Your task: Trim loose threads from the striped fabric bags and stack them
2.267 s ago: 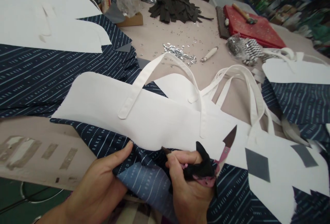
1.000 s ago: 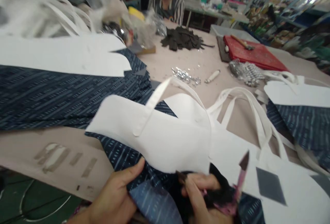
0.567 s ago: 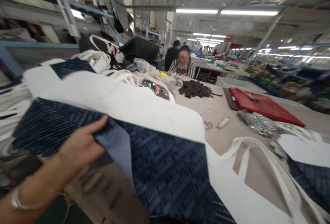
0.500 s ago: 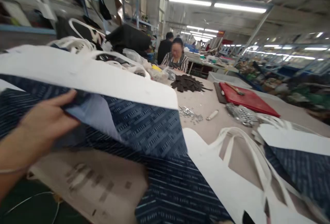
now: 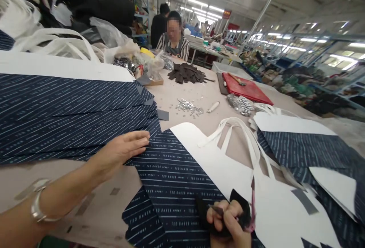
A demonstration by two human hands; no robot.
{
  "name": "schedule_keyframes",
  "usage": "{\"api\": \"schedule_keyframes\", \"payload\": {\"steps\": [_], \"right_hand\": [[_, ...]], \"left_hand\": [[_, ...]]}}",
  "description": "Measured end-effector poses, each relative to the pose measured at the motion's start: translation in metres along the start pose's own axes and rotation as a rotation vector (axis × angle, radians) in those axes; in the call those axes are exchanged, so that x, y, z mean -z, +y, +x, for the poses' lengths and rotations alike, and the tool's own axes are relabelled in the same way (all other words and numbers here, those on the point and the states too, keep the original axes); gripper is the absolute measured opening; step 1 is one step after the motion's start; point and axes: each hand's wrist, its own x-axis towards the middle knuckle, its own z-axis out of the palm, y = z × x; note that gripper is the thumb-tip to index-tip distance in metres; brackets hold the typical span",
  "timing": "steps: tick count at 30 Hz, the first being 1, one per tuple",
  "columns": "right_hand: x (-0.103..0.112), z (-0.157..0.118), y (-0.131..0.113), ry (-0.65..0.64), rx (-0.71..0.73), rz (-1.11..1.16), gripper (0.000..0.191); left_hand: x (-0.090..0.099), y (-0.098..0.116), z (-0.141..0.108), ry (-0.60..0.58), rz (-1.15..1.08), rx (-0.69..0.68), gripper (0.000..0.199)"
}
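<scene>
My left hand lies flat, fingers extended, on the edge of dark blue fabric printed with white lettering and stripes. At the lower centre my right hand has its fingers curled round a black strip; a pink-edged tool shows beside it, mostly hidden. White sheeting borders the fabric, and a white strap handle rises from it. At the left lies a stack of the same blue fabric pieces with a white border.
Small metal parts and a white-handled tool lie mid-table. Beyond are black strips, a red folder and plastic bags. More blue and white pieces lie right. A person in stripes sits across the table.
The fabric piece that was raised at the left is now flat on the stack. My left hand has moved right and down onto the fabric. My right hand has come into view.
</scene>
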Motion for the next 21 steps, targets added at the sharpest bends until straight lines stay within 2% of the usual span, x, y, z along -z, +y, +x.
{"api": "schedule_keyframes", "payload": {"steps": [3, 6, 8, 10, 14, 18, 20, 21], "right_hand": [[0.001, -0.004, -0.003, -0.011, -0.005, 0.091, 0.031], [0.001, -0.007, -0.002, -0.026, 0.029, 0.119, 0.029], [-0.001, -0.009, 0.000, -0.035, 0.039, 0.130, 0.027], [-0.002, -0.010, 0.000, -0.043, 0.034, 0.143, 0.025], [-0.003, -0.011, 0.001, -0.054, 0.027, 0.172, 0.022], [-0.002, -0.013, 0.004, -0.049, 0.033, 0.186, 0.022], [-0.005, -0.015, 0.002, -0.029, 0.033, 0.176, 0.023], [-0.008, -0.017, 0.000, -0.016, 0.046, 0.161, 0.023]], "left_hand": [[-0.032, 0.013, 0.040, -0.063, 0.317, -0.158, 0.067], [-0.055, 0.022, 0.081, -0.074, 0.607, -0.245, 0.082], [-0.066, 0.026, 0.099, -0.074, 0.751, -0.267, 0.078], [-0.073, 0.031, 0.108, -0.095, 0.841, -0.278, 0.062], [-0.075, 0.045, 0.102, -0.114, 0.886, -0.283, 0.040], [-0.069, 0.056, 0.080, -0.207, 0.775, -0.249, 0.042], [-0.063, 0.060, 0.065, -0.174, 0.731, -0.281, 0.046], [-0.059, 0.062, 0.057, -0.109, 0.719, -0.299, 0.049]]}}
